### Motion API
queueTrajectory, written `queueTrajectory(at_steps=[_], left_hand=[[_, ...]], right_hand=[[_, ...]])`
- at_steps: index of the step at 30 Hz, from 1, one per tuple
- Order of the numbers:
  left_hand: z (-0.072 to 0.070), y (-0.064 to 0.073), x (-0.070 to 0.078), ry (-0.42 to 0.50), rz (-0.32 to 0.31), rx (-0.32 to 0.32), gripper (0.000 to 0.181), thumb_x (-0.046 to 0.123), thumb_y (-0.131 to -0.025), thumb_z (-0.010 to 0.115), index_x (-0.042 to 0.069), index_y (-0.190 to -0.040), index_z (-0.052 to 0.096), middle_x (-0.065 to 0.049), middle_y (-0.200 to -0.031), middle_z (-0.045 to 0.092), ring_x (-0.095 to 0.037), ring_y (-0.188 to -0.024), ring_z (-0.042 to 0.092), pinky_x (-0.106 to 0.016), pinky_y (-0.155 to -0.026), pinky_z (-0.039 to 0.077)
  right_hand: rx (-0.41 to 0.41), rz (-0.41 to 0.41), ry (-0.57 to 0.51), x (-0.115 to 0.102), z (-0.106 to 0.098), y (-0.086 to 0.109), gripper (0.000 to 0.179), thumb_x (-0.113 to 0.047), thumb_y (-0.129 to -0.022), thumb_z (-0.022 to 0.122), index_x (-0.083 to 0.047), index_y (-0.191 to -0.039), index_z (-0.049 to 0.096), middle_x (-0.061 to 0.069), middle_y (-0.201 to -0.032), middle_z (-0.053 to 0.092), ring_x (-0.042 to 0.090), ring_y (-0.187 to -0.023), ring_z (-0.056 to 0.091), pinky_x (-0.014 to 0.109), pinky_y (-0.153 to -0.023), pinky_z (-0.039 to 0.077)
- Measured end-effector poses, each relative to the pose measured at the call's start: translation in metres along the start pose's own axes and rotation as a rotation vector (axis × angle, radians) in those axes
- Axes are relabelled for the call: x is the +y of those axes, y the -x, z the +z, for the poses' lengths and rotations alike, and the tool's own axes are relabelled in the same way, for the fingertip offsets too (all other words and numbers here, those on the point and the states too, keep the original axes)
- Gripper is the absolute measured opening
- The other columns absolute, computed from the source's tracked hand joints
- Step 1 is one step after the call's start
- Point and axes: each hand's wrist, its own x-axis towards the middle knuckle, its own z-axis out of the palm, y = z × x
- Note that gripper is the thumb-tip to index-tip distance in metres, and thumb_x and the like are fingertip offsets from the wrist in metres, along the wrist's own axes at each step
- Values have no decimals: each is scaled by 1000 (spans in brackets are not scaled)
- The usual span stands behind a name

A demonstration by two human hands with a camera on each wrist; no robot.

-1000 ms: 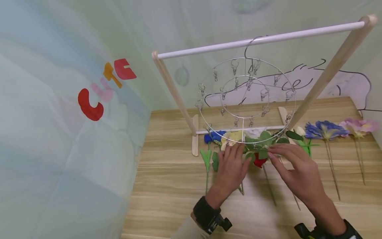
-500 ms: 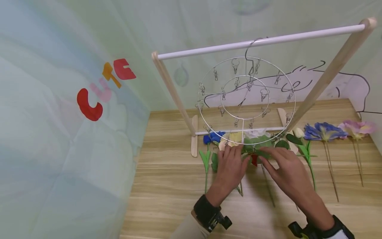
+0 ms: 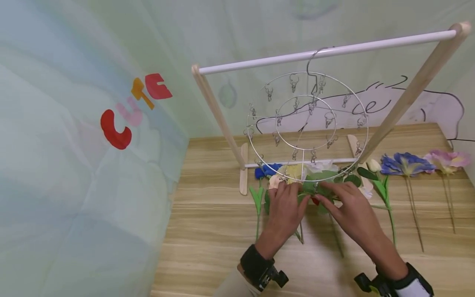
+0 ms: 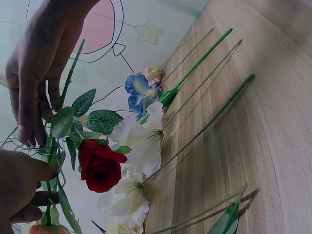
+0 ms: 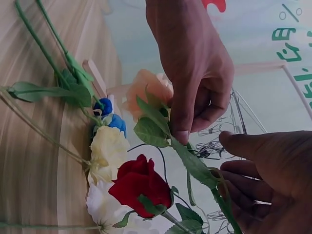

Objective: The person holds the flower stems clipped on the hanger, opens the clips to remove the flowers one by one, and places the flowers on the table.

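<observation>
An artificial peach rose (image 5: 146, 90) lies sideways at the lower rim of the round wire clip hanger (image 3: 248, 132). In the right wrist view, my left hand (image 3: 283, 206) pinches its leafy stem close behind the bloom. My right hand (image 3: 354, 210) is further along the same stem, fingers curled at it and thumb tip beside a metal clip (image 5: 209, 147). Green leaves (image 5: 195, 163) partly hide the clip. A red rose (image 4: 101, 165) hangs just beside the held stem; in the head view the hands mostly cover it.
The hanger hooks on the white rod (image 3: 256, 62) of a wooden stand. Along its foot lie artificial flowers: blue roses (image 3: 268, 169), cream and white blooms (image 4: 139, 141), a white tulip (image 3: 373, 165), a blue flower (image 3: 406, 163) and a pink one (image 3: 447, 160). Stems point across the wooden table (image 3: 208, 231).
My right hand has moved left along the leafy stem, closer to my left hand and the lower rim. The left hand stays nearly in place. The red rose is more covered now.
</observation>
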Motion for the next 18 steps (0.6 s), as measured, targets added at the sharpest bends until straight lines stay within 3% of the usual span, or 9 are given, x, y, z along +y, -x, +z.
queueTrajectory(at_steps=[5,11,18], left_hand=[[0,2,-3,-43,67,64,20,41,-100,75,25,-112,70,11,-113,76,-10,-99,54,-29,-82,32],[-2,5,-5,-48,93,136,18,38,-97,78,27,-111,74,11,-111,75,-10,-99,55,-29,-81,32],[-7,7,-8,-20,108,156,13,37,-100,76,30,-110,79,13,-107,73,-10,-98,54,-31,-82,31]], right_hand=[[-56,31,-49,1,3,-6,37,-14,-87,88,-6,-121,78,13,-109,80,24,-89,64,37,-68,54],[-103,79,-101,3,7,-10,27,-14,-90,86,-4,-114,80,15,-110,78,24,-85,66,32,-66,53],[-130,148,-145,2,9,-16,27,-19,-90,87,-6,-113,82,11,-101,74,13,-73,58,26,-59,46]])
